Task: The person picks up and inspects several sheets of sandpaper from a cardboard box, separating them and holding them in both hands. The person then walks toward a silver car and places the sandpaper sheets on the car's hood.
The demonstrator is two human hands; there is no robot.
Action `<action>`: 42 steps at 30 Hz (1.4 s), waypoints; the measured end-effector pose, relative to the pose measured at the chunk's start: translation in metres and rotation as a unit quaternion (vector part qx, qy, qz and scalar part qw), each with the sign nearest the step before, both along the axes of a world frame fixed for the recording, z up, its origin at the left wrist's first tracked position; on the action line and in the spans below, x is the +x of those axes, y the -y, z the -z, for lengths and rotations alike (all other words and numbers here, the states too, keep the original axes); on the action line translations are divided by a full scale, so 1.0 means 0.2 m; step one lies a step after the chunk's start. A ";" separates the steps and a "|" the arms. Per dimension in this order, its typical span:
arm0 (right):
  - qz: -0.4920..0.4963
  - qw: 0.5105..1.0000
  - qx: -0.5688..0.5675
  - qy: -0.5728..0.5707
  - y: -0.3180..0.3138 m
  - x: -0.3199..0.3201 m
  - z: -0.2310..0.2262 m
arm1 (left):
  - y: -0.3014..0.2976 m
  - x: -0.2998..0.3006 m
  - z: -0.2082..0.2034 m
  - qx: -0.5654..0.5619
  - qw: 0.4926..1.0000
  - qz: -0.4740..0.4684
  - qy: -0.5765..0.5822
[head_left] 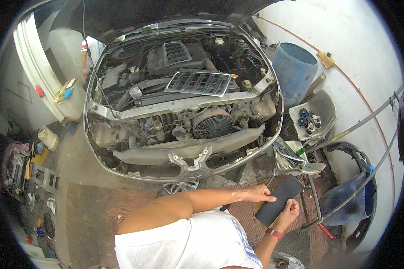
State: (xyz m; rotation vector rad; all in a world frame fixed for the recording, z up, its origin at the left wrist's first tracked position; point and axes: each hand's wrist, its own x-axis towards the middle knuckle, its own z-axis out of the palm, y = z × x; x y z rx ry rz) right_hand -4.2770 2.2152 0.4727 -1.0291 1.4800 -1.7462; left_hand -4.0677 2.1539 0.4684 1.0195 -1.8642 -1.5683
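Note:
A dark rectangular sheet of sandpaper [279, 200] is held between my two hands, low and right of the car's front. My left hand [260, 194] pinches its upper left edge, thumb on top. My right hand [287, 216], below a red wristband [274, 233], grips its lower right edge with the thumb over the face. Ahead is a car front [188, 148] with the bumper off and the hood raised. A chrome-framed grille [199, 83] lies across the front of its engine bay, and a similar smaller grille piece [177, 53] rests on the engine cover.
A blue barrel [294, 74] stands by the right wall; another blue barrel [345, 199] lies near a dark bumper [371, 179]. Headlight parts [296, 161] sit near my hands. A hose [359, 121] and red pole cross the right. Another person's arm [84, 60] shows behind the car.

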 end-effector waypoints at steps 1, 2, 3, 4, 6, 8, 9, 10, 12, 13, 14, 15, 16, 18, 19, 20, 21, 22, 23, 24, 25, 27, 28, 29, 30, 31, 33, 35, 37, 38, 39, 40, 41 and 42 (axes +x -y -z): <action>0.005 1.000 -0.005 0.002 0.02 -0.04 0.00 | 0.01 -0.03 -0.01 -0.003 1.000 0.000 0.002; 0.006 1.000 -0.004 -0.013 0.04 -0.08 0.00 | 0.02 -0.06 -0.02 -0.006 1.000 0.000 0.005; 0.007 1.000 -0.003 -0.027 0.07 -0.11 0.00 | 0.04 -0.09 -0.03 -0.010 1.000 0.000 0.009; 0.002 0.999 -0.001 -0.035 0.11 -0.13 0.01 | 0.08 -0.11 0.00 -0.008 1.000 0.003 0.007; 0.006 0.999 0.002 -0.042 0.18 -0.18 0.02 | 0.16 -0.15 0.04 -0.007 1.000 0.010 0.003; 0.010 0.999 0.007 -0.035 0.25 -0.24 0.06 | 0.23 -0.19 0.06 -0.018 0.999 0.041 -0.015; 0.011 1.000 0.006 -0.026 0.29 -0.27 0.07 | 0.28 -0.20 0.06 -0.024 0.998 0.056 -0.024; 0.009 1.000 0.004 -0.017 0.33 -0.28 0.07 | 0.32 -0.22 0.10 -0.022 0.998 0.046 -0.026; 0.007 1.000 0.019 -0.013 0.41 -0.29 0.08 | 0.41 -0.25 0.16 -0.019 0.999 0.023 -0.030; 0.011 0.999 0.026 -0.016 0.47 -0.30 0.04 | 0.48 -0.26 0.13 -0.015 0.999 0.030 -0.036; 0.032 0.999 0.028 -0.014 0.53 -0.27 0.01 | 0.53 -0.25 0.11 -0.010 0.998 0.036 -0.041; 0.035 0.999 0.025 -0.031 0.60 -0.27 -0.02 | 0.59 -0.24 0.09 -0.005 0.998 0.041 -0.046; 0.034 0.998 0.021 -0.047 0.66 -0.27 -0.03 | 0.67 -0.24 0.09 -0.008 0.998 0.063 0.010; -0.003 1.000 -0.002 -0.020 0.82 -0.31 -0.01 | 0.80 -0.25 0.10 -0.026 0.999 0.031 0.002; -0.007 0.999 0.015 -0.037 0.89 -0.32 -0.01 | 0.84 -0.26 0.13 -0.033 0.999 0.017 0.001; -0.010 0.998 0.031 -0.054 0.96 -0.34 -0.01 | 0.90 -0.27 0.15 -0.051 0.998 0.000 -0.031; -0.013 0.996 0.048 -0.072 1.03 -0.35 0.00 | 0.97 -0.26 0.18 -0.055 0.998 0.003 -0.031; 0.017 0.996 0.029 -0.077 1.06 -0.39 0.01 | 1.04 -0.30 0.19 -0.056 0.997 0.024 -0.038; 0.018 0.996 0.027 -0.089 1.08 -0.39 0.01 | 1.08 -0.35 0.18 -0.054 0.996 0.053 -0.042; 0.023 0.994 0.027 -0.101 1.14 -0.39 0.01 | 1.12 -0.35 0.18 -0.079 0.993 0.065 -0.059; 0.023 0.993 0.022 -0.113 1.20 -0.35 -0.07 | 1.19 -0.39 0.39 -0.085 0.992 0.035 -0.086; 0.110 0.973 0.113 -0.168 1.21 -0.33 -0.12 | 1.21 -0.36 0.21 -0.004 0.998 0.049 -0.036; 0.099 0.976 0.141 -0.131 1.23 -0.26 -0.21 | 1.25 -0.34 0.21 0.025 0.998 0.063 -0.005; 0.099 0.975 0.140 -0.140 1.26 -0.31 -0.18 | 1.27 -0.35 0.25 0.040 0.995 0.068 -0.053; 0.108 0.983 0.078 -0.122 1.27 -0.37 -0.13 | 1.28 -0.39 0.24 0.008 0.997 0.079 0.003; 0.113 0.982 0.106 -0.112 1.29 -0.37 -0.18 | 1.31 -0.39 0.22 -0.028 0.996 0.083 -0.004; 0.136 0.974 0.082 -0.164 1.29 -0.46 -0.12 | 1.31 -0.46 0.19 0.012 0.998 0.054 0.028; 0.154 0.985 0.066 -0.040 1.25 -0.54 -0.08 | 1.30 -0.58 0.17 0.022 0.997 0.076 0.001; 0.196 0.980 0.039 0.022 1.16 -0.70 -0.01 | 1.33 -0.73 0.27 0.026 0.988 0.148 0.030; 0.212 0.976 0.032 0.043 1.11 -0.77 0.02 | 1.31 -0.83 0.25 0.024 0.986 0.161 0.038; 0.233 0.970 0.025 0.059 1.09 -0.82 0.01 | 1.32 -0.90 0.18 0.023 0.983 0.177 0.042; 0.247 0.966 0.014 0.071 1.03 -0.91 0.01 | 1.30 -1.03 0.15 0.019 0.981 0.186 0.041; 0.274 0.960 0.015 0.064 0.98 -0.99 -0.02 | 1.30 -1.14 0.18 0.010 0.976 0.210 0.051; 0.302 0.951 0.019 0.057 0.93 -1.05 -0.07 | 1.34 -1.23 0.21 0.002 0.970 0.234 0.059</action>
